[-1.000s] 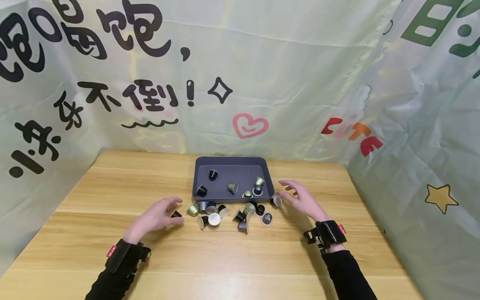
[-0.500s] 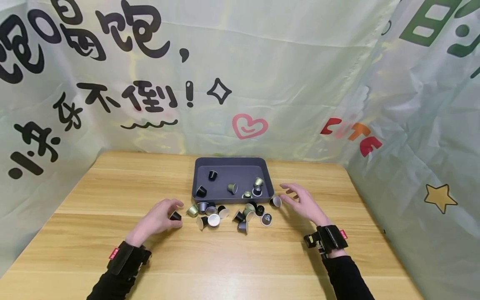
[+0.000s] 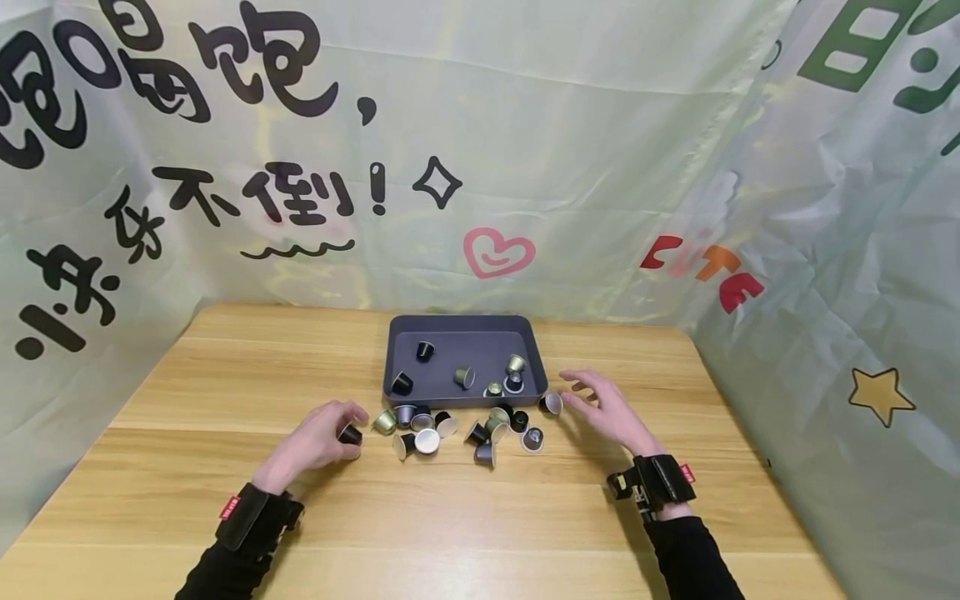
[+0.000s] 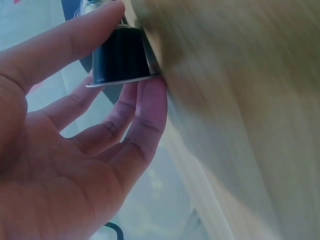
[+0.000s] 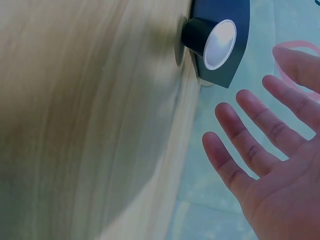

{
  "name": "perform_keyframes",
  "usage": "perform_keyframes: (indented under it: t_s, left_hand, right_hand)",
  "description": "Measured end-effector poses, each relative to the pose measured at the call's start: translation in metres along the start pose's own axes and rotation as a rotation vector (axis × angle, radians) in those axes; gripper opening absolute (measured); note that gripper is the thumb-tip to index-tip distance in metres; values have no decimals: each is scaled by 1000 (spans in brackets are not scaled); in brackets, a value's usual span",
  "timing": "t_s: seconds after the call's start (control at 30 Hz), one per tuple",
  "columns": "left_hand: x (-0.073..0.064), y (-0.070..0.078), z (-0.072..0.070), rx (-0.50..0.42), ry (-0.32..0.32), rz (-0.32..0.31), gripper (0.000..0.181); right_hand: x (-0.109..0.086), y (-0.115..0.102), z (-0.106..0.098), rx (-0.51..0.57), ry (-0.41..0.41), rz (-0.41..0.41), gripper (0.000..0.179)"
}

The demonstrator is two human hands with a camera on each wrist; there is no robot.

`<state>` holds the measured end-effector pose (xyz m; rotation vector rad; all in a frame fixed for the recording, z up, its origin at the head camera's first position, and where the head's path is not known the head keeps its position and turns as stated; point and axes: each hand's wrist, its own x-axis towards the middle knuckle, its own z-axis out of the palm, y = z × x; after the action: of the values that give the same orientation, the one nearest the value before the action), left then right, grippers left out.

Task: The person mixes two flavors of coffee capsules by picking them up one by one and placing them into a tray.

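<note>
In the head view my left hand (image 3: 322,435) is left of the loose capsules, its thumb and fingers curled around a black coffee capsule (image 3: 349,434). The left wrist view has that black capsule (image 4: 122,55) rim down, the thumb crossing in front and fingertips by its rim. To the right, my right hand (image 3: 603,408) hovers with relaxed, spread fingers beside a capsule with a pale lid (image 3: 553,403). A gap separates the right fingertips from this dark capsule (image 5: 220,45) in the right wrist view. A dark grey tray (image 3: 461,322) holds several capsules.
In front of the tray lie several more capsules on the wooden table (image 3: 450,533), including a white-lidded one (image 3: 427,441), a gold-green one (image 3: 386,422) and a dark grey one (image 3: 485,454). A printed curtain (image 3: 585,167) hangs behind the table and along its sides.
My left thumb and fingers have closed in around the black capsule, which has shifted slightly toward the palm. The right hand has moved only slightly, staying beside the pale-lidded capsule.
</note>
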<state>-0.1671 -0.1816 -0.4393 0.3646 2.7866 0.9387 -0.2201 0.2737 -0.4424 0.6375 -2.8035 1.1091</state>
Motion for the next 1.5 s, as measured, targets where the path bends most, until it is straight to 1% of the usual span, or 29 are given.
perform_keyframes:
  t_s: [0.37,0.6,0.8,1.03,1.13,1.5]
  left_hand:
    - [0,-1,1,7,-2,-14,44]
    - [-3,-1,-2,10,7,19,44]
    - [-8,0,-6,-20,11,20,43]
    - [-11,1,-8,-19,20,30,43]
    - [-12,2,-9,-34,23,32,44]
    - [-16,7,-17,-62,35,70,48]
  right_hand:
    - [-4,0,4,4,27,-8,41]
    - [-5,2,7,3,17,-1,41]
    - [-5,1,8,19,16,-6,41]
    - [-6,1,8,23,13,-4,41]
    - [-6,2,9,21,13,-3,41]
    - [-7,0,10,12,21,0,40]
